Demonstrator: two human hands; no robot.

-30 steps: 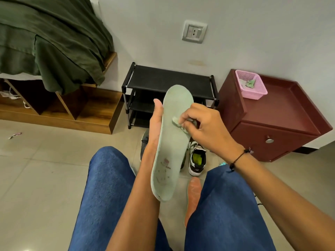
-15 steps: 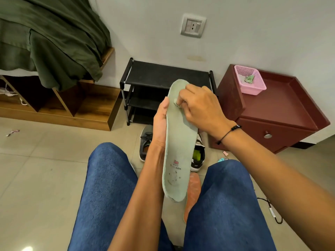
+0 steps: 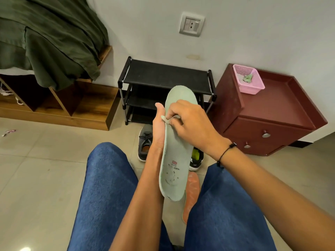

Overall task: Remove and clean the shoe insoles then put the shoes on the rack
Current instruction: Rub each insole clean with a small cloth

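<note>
Since the earlier frame the right hand [image 3: 188, 122], pinching a small cloth [image 3: 169, 119], slides down the insole [image 3: 176, 142]. The left hand [image 3: 159, 127] grips the insole upright between the knees, shoes [image 3: 145, 142] at 12 o'clock. Best wipe firmly toward the heel.

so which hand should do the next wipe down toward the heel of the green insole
Right. The right hand already pinches the small cloth against the green insole. The left hand holds the insole from behind, steadying it, so it is best left there.

The left hand [image 3: 159, 124] is raised upright, thumb pointing to 12 o'clock, gripping the insole [image 3: 176, 151]. At its 3 o'clock, the right hand [image 3: 190, 122] curls its fingers [image 3: 174, 109], pinching a small cloth [image 3: 169, 119].
</note>
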